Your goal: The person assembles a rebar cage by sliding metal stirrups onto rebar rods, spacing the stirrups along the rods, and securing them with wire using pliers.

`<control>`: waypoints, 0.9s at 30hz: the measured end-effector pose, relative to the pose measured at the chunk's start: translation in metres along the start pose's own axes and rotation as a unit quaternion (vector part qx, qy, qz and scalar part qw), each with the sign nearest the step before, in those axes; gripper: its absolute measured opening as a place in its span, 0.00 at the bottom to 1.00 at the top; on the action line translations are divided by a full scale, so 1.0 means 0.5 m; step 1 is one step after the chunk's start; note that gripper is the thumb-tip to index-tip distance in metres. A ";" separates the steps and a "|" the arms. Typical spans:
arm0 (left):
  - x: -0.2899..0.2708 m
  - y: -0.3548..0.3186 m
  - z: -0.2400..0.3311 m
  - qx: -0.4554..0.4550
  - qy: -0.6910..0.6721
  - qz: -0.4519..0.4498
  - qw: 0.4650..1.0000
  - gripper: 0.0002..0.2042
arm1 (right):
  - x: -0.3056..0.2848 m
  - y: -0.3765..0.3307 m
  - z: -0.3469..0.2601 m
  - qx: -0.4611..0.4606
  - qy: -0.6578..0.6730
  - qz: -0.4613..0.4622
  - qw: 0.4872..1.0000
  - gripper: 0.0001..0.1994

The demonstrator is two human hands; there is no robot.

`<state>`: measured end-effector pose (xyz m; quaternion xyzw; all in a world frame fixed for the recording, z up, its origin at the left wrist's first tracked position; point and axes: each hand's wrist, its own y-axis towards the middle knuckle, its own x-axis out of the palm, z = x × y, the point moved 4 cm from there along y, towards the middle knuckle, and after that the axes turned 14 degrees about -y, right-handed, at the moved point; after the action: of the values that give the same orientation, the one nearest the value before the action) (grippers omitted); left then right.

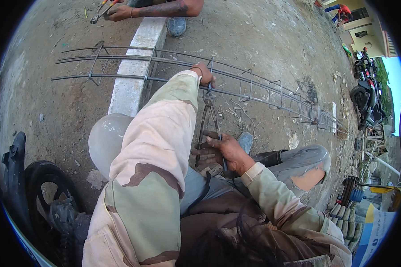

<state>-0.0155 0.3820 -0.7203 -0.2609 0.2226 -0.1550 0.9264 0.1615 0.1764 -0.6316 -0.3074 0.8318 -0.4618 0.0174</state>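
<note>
A long rebar cage [178, 81] of steel bars with square stirrups runs from left to far right in front of me. My left hand [203, 74] is closed around its bars beside a stirrup, its fingers partly hidden by the wrist and sleeve. In my right hand [227, 152] are long-handled pincers [215, 116]; one handle lies along the palm and the fingers reach loosely toward the other. The pincers' jaws point up at the near bar, just below my left hand. Any tie wire at the jaws is too small to make out.
The cage crosses a pale concrete beam [131, 84]. Across from me, a co-worker's hand [118, 13] holds red-handled pliers [103, 10]. A whitish rounded object [108, 141] stands left of my arm, near a motorcycle wheel [49, 189]. Parked motorcycles [367, 95] stand right.
</note>
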 end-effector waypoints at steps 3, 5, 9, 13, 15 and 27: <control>0.000 -0.009 -0.002 -0.011 -0.023 0.006 1.000 0.09 | -0.003 0.023 -0.013 0.022 -0.014 0.034 0.999 0.17; 0.002 -0.013 0.006 -0.005 -0.006 0.017 1.000 0.09 | -0.008 0.031 -0.015 0.031 -0.027 0.052 0.998 0.16; -0.001 -0.030 0.017 -0.010 0.024 0.026 0.999 0.09 | 0.000 0.020 -0.030 0.056 -0.085 0.118 0.988 0.16; 0.002 -0.005 0.001 0.038 0.039 -0.004 0.999 0.09 | -0.010 0.024 -0.023 0.057 -0.144 0.160 0.975 0.15; 0.000 0.003 -0.008 -0.008 -0.014 0.027 1.000 0.10 | -0.025 0.030 -0.014 0.061 -0.240 0.180 0.952 0.15; -0.012 -0.014 -0.006 -0.006 -0.036 0.071 0.997 0.17 | -0.022 0.047 0.013 0.023 -0.164 0.222 0.961 0.19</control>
<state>-0.0233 0.3772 -0.7169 -0.2554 0.2078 -0.0774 0.9411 0.1608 0.1863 -0.6566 -0.1866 0.8538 -0.4088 0.2629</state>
